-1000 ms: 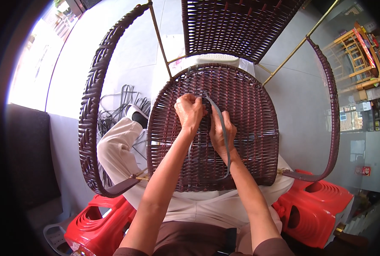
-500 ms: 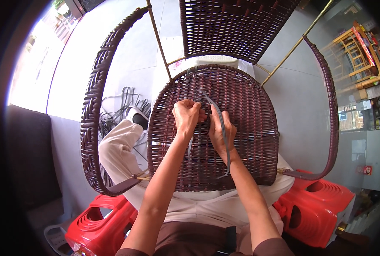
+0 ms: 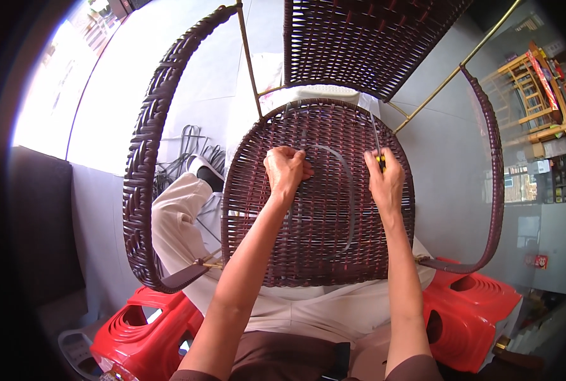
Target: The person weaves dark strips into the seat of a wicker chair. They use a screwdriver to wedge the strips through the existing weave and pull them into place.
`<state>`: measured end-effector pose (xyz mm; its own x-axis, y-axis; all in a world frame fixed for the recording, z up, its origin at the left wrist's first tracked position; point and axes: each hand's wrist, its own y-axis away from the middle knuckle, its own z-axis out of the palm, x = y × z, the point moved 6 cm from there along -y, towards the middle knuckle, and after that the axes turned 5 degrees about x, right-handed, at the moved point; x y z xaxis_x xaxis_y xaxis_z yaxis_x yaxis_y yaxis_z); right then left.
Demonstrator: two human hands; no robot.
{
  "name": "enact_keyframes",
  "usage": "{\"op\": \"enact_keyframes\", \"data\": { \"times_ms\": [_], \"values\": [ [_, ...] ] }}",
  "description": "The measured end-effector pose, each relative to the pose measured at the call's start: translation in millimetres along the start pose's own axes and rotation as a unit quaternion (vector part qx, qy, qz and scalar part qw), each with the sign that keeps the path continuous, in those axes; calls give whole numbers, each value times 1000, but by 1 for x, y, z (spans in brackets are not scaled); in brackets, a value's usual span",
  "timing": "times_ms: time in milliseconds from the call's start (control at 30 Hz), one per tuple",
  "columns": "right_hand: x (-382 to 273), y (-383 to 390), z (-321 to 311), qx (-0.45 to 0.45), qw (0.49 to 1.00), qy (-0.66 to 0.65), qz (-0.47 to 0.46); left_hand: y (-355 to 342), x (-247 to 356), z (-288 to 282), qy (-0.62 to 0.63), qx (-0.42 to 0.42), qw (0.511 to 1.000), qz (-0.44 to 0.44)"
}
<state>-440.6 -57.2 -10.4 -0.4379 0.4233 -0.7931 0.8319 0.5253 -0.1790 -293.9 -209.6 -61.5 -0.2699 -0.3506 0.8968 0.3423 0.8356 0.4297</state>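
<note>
The woven dark-brown seat of a wicker chair lies across my lap. My left hand is closed in a pinch at the seat's middle, its fingertips at the upper end of a flat grey strip. From there the strip loops right and down over the weave. Over the seat's right side, my right hand is wrapped round a screwdriver with a yellow and black handle. Its thin shaft points up and away from me. The exact grip of the left fingers is partly hidden.
Brown woven armrests curve up on the left and right. The woven backrest stands beyond the seat, between brass-coloured rods. A heap of grey strips lies on the floor by my foot. Red plastic stools flank me.
My right hand has moved right, away from the left hand, and now shows a screwdriver. The grey strip has swung right off my right hand onto the seat. The left hand stays near the middle.
</note>
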Motion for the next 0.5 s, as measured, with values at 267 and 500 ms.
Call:
{"op": "enact_keyframes", "data": {
  "times_ms": [267, 500],
  "values": [
    [-29, 4, 69, -175, 959, -178, 134, -7, -3, 0, 14, -24, 1000, -11],
    [-3, 79, 87, -135, 931, -271, 202, -8, -5, -3, 32, -55, 998, -19]
  ]
}}
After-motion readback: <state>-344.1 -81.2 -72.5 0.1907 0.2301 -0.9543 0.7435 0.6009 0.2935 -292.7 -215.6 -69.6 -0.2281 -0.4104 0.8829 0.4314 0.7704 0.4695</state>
